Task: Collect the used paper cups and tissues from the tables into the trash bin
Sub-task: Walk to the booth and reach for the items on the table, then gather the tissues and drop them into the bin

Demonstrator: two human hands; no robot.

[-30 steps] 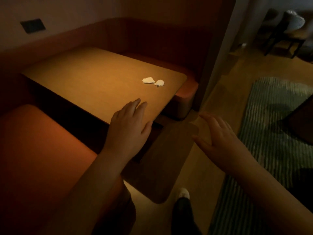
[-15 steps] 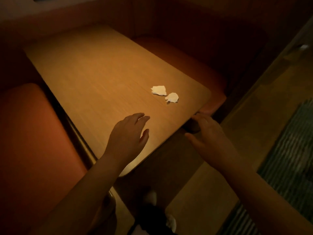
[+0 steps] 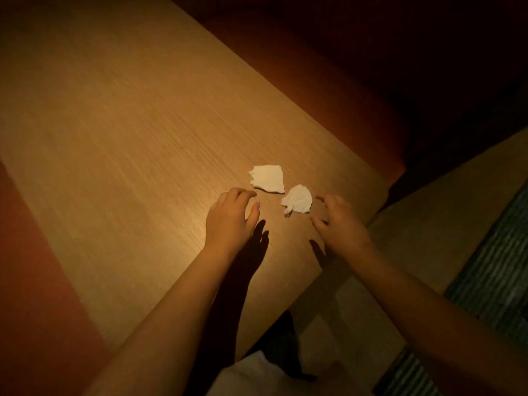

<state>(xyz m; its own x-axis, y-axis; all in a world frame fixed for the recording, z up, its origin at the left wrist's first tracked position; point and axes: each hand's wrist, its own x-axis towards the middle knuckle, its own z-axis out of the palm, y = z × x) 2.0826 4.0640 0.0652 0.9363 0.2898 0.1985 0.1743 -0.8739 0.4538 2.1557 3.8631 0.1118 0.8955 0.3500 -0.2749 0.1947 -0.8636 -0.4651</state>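
Recording left hand (image 3: 231, 218) and right hand (image 3: 340, 221) both hovering empty, fingers half-curled, just beside flat tissue (image 3: 268, 178) and crumpled tissue (image 3: 297, 199) lying near table (image 3: 128, 132) corner. Risking sweeping the light crumpled piece off the edge, or pinching the flat sheet poorly and leaving it.

- A wooden table (image 3: 128, 138) with a light, fine-grained top fills most of the view. One rounded corner sits at the near right.
- 2 white tissues lie directly on the top, close to that corner.
- The flat tissue (image 3: 268, 178) lies spread out, with ragged edges.
- The crumpled tissue (image 3: 297, 199) lies just beside it, nearer the table's right edge. Whether the 2 touch cannot be told.
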